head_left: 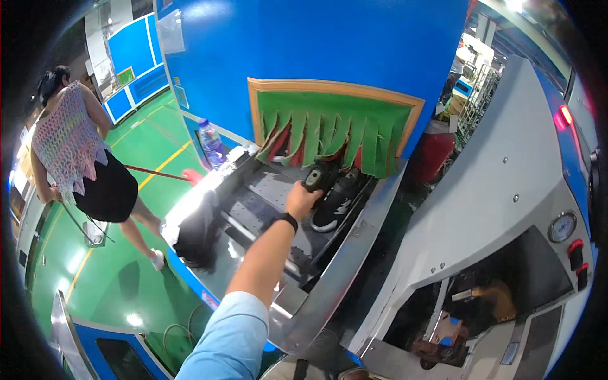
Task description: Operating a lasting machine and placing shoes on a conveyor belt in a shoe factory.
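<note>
My left hand [303, 200], with a black band on its wrist, reaches over the metal conveyor bed [253, 212]. Its fingers are closed on a dark shoe [321, 176], which stands just before the green strip curtain [335, 130]. Right beside that one lies a black sneaker [339, 204] with a white toe edge and a white side mark. Both shoes are near the far end of the bed, partly under the hanging strips. My right hand does not show.
A bottle [212, 144] with purple stands at the bed's far left corner. On the left edge lies a blurred black item [197, 234]. A grey machine [468, 190] with a gauge [562, 227] flanks the right. At left, a person [88, 145] holds a red pole [158, 173].
</note>
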Tool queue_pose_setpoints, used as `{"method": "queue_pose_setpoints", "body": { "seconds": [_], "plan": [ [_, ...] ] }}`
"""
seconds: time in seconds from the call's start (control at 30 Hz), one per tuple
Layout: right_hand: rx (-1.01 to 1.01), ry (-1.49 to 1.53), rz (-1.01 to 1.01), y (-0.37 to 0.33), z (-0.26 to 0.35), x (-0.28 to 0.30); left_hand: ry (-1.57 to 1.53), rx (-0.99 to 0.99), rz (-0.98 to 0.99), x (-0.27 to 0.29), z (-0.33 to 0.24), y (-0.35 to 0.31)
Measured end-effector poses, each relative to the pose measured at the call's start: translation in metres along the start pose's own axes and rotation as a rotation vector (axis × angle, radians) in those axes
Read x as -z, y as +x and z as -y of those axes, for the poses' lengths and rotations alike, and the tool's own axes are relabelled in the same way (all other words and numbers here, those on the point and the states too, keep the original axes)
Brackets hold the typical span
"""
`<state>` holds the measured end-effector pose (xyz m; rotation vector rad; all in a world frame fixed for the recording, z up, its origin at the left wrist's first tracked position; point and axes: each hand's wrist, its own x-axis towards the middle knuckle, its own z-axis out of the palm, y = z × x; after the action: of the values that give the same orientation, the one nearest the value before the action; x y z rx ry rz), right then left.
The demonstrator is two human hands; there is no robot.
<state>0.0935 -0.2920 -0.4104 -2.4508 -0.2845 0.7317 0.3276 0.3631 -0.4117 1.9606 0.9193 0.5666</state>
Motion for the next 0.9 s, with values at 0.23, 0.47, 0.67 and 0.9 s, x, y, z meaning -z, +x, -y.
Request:
{"method": "queue_pose_setpoints", "body": {
  "seconds": [0.23, 0.47, 0.67, 0.9],
  "plan": [
    [-0.090, 0.098, 0.219, 0.011, 0.025, 0.006, 0.040, -0.074, -0.094, 0.042, -0.039, -0.030],
    [0.310, 0.101, 0.070, 0.011, 0.058, 0.011, -0.349, 0.227, -0.142, 0.142, -0.076, -0.166],
    [1.074, -0.016, -0.500, 0.000, 0.182, 0.030, -0.719, 0.187, 0.174, 0.222, -0.151, -0.383],
    [1.196, -0.103, -0.642, -0.060, 0.217, 0.102, -0.628, 0.053, 0.655, 0.186, -0.101, -0.497]
  ]
}}
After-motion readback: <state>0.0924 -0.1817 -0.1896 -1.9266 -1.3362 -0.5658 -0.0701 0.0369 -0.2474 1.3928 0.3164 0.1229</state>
